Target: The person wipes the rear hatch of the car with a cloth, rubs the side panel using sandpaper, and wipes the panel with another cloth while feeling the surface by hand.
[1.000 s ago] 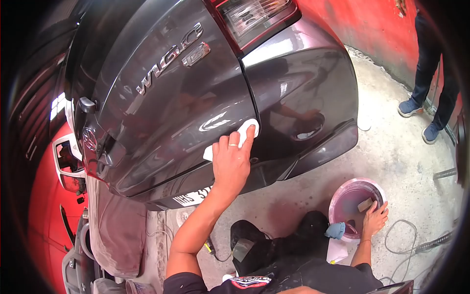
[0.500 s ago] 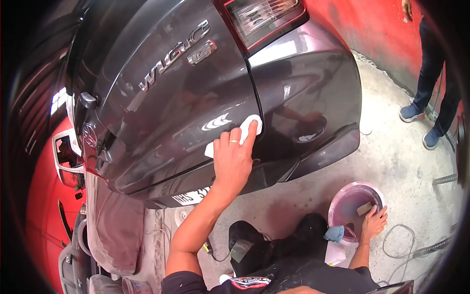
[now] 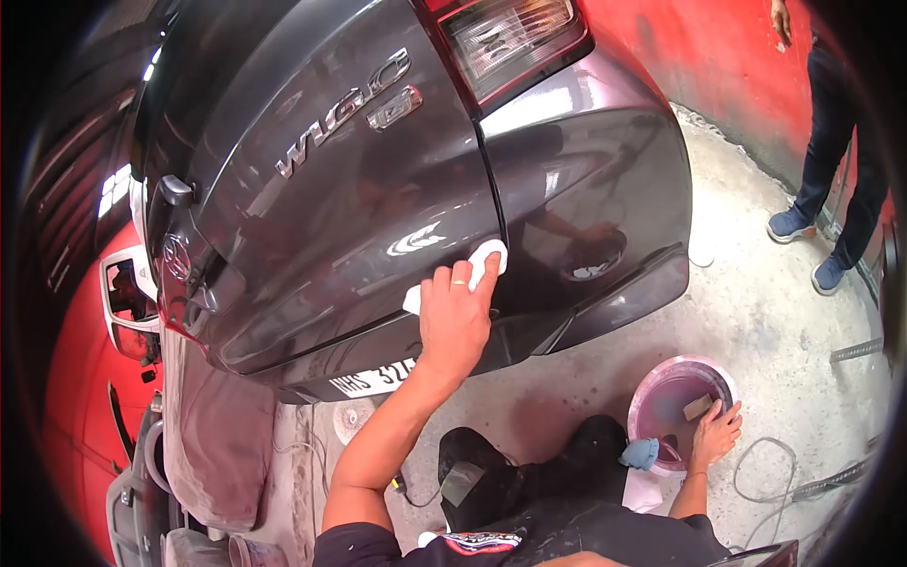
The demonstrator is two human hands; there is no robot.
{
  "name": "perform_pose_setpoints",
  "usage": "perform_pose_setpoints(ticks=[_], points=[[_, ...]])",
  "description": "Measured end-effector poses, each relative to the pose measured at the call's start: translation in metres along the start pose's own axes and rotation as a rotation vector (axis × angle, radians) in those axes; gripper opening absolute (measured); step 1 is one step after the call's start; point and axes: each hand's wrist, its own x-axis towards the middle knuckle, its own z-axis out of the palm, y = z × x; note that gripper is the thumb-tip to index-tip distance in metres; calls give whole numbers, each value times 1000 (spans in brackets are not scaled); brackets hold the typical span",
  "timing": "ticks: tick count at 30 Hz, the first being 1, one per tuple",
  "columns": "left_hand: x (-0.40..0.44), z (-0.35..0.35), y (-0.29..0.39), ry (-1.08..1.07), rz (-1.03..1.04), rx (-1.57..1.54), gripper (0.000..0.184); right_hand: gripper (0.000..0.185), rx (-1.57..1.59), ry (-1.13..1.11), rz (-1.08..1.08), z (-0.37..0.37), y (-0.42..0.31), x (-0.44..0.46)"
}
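Observation:
A white cloth (image 3: pixel 487 265) is bunched under the fingers of my left hand (image 3: pixel 455 317), which presses it against the dark grey car tailgate (image 3: pixel 340 227) close to the seam with the bumper corner. My right hand (image 3: pixel 718 437) is at the near right rim of a round bucket (image 3: pixel 635 406). Its fingertips meet a tan rectangular piece (image 3: pixel 697 407) over the inside of the bucket; whether this is sandpaper or a sponge I cannot tell. A blue-grey rag (image 3: pixel 640 454) hangs over the bucket's left rim.
The tail light (image 3: pixel 515 42) sits above the bumper corner (image 3: pixel 605 189). Another person's legs (image 3: pixel 831 161) stand at the right by the red wall (image 3: pixel 652 61). A thin cable (image 3: pixel 765 491) curls on the concrete floor. A covered form (image 3: pixel 213 435) lies at the left.
My left hand and the cloth have shifted slightly down relative to the tailgate. My right hand stays at the bucket with the tan piece. The whole view has moved a little.

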Motion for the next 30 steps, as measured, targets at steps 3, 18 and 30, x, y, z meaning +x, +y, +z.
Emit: perform_pose_setpoints(ticks=[3,18,30], points=[[13,-8,-1,34,-1,7,58,59,-8,-22,16,-6,-3,0],[33,8,-8,371,-316,-506,19,63,13,51,-5,1,0,-1],[30,19,-6,525,-315,-292,22,63,0,17,17,-2,-3,0]])
